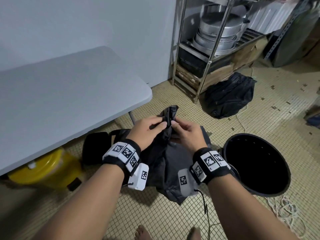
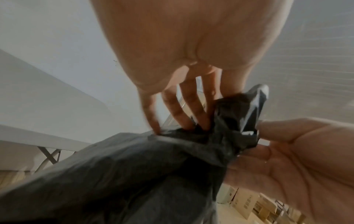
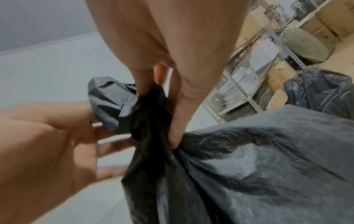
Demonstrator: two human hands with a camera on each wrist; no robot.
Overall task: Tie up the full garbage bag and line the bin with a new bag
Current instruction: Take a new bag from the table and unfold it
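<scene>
A black garbage bag (image 1: 166, 161) hangs in front of me, its top gathered into a twisted neck (image 1: 170, 113). My left hand (image 1: 152, 127) pinches that neck from the left and my right hand (image 1: 183, 132) grips it from the right. In the left wrist view my left fingers (image 2: 191, 109) dig into the bunched plastic (image 2: 233, 121), with the right hand (image 2: 296, 151) against it. The right wrist view shows my right thumb (image 3: 178, 128) pressed into the neck of the bag (image 3: 249, 159). A black round bin (image 1: 256, 163) stands on the floor at my right, dark inside.
Another bulging black bag (image 1: 228, 96) sits on the tiled floor by a metal shelf rack (image 1: 216, 49) of pans and boxes. A grey folding table (image 1: 69, 92) fills the left, a yellow container (image 1: 46, 168) beneath it. White cord (image 1: 285, 210) lies beside the bin.
</scene>
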